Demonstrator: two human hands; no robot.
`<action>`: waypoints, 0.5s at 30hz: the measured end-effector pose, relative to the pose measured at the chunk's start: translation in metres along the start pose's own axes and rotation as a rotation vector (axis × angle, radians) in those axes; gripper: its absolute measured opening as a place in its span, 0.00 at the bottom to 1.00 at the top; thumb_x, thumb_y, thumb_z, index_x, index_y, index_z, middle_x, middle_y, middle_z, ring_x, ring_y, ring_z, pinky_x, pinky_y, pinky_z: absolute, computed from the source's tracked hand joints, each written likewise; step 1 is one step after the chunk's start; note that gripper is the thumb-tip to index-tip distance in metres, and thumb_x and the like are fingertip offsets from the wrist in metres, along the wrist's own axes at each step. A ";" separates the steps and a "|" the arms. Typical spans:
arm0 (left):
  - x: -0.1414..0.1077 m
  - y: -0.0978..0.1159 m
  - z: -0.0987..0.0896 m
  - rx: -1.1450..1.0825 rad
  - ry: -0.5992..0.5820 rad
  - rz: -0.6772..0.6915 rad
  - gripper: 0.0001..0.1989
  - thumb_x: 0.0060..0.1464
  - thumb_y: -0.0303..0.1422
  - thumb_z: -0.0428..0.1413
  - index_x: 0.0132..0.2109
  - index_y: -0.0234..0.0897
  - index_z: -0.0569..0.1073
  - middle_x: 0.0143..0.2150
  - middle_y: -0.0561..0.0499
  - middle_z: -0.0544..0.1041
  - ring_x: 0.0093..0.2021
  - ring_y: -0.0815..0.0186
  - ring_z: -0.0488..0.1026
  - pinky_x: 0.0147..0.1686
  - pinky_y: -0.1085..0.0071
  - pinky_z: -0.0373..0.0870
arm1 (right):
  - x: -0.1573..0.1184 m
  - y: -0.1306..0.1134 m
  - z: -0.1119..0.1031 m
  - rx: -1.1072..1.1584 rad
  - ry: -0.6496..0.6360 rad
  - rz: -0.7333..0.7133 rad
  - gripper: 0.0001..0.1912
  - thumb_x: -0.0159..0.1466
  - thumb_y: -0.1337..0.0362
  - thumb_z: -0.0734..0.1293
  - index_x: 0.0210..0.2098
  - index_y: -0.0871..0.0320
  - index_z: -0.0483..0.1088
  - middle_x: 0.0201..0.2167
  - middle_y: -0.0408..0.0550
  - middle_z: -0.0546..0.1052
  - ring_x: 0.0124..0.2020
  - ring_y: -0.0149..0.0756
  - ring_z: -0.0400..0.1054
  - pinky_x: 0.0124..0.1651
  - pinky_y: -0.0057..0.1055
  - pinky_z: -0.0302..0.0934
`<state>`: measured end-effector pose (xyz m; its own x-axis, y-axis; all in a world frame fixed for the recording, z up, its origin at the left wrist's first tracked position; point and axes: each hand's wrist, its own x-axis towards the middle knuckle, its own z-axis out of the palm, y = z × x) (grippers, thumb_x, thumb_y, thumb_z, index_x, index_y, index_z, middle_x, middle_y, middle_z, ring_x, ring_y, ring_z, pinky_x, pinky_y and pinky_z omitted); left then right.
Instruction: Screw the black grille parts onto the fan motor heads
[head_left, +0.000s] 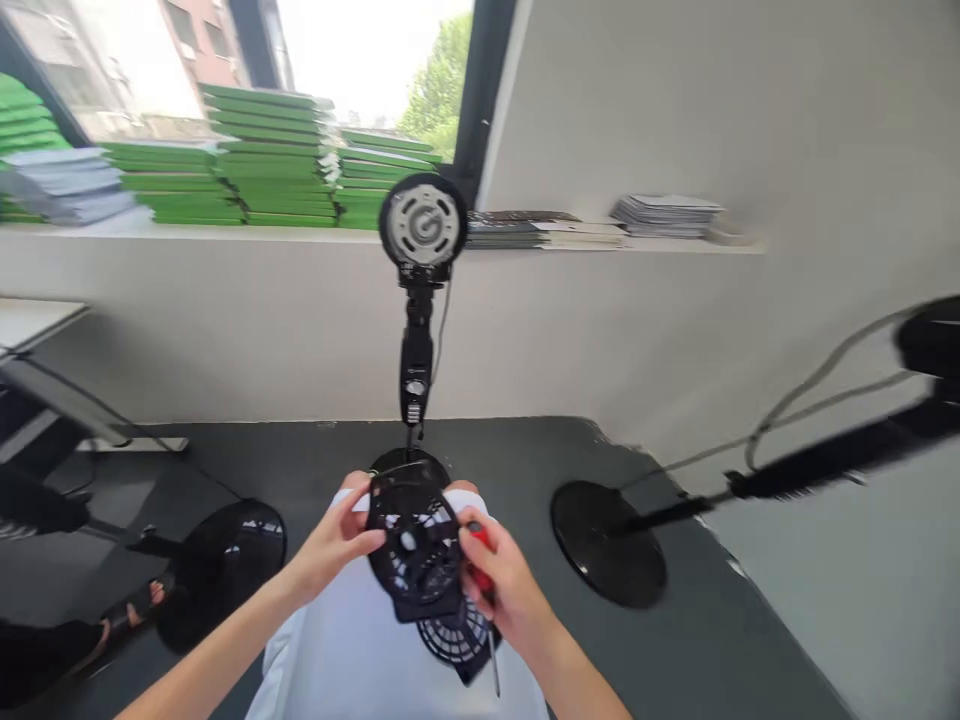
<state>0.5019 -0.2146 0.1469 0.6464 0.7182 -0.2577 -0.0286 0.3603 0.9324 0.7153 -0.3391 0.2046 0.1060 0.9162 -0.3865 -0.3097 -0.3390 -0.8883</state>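
Note:
A round black fan cover (416,590) with a slotted grille is held up over my lap. My left hand (337,545) grips its left edge, thumb on the near face and fingers around the rim. On the other side, my right hand (506,580) closes around the red handle of a screwdriver (481,560), its metal shaft pointing down, and the fingertips are at the cover's right edge. Below and partly hidden by the cover, a second black grille piece (457,642) rests on the white surface (360,665) over my lap.
Ahead stands a black fan stand with an exposed round motor head (424,225). Other black stands have round bases at left (232,560) and right (607,545), with cables. Green stacks (277,170) line the window sill. Another person's foot (142,602) is at lower left.

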 end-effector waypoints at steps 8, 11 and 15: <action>0.030 0.082 0.034 -0.118 0.057 0.241 0.39 0.48 0.44 0.70 0.63 0.32 0.70 0.40 0.43 0.84 0.39 0.60 0.81 0.41 0.65 0.79 | 0.019 -0.037 0.004 -0.110 0.178 -0.175 0.36 0.58 0.39 0.71 0.55 0.57 0.62 0.11 0.31 0.61 0.13 0.23 0.47 0.16 0.23 0.40; 0.032 0.090 0.032 -0.109 0.019 0.273 0.39 0.49 0.44 0.70 0.64 0.31 0.69 0.42 0.42 0.84 0.40 0.59 0.81 0.42 0.65 0.79 | 0.018 -0.043 0.005 -0.163 0.182 -0.178 0.36 0.58 0.40 0.71 0.55 0.56 0.63 0.10 0.32 0.61 0.12 0.25 0.49 0.17 0.24 0.40; 0.033 0.096 0.029 -0.066 -0.012 0.333 0.38 0.51 0.44 0.69 0.64 0.32 0.71 0.46 0.40 0.84 0.44 0.58 0.81 0.46 0.63 0.79 | 0.022 -0.046 0.001 -0.326 0.195 -0.220 0.29 0.62 0.38 0.66 0.48 0.56 0.67 0.11 0.35 0.64 0.12 0.24 0.46 0.18 0.25 0.38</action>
<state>0.5432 -0.1736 0.2350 0.6023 0.7959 0.0614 -0.2886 0.1454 0.9464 0.7306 -0.3031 0.2377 0.3223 0.9272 -0.1910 0.0509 -0.2184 -0.9745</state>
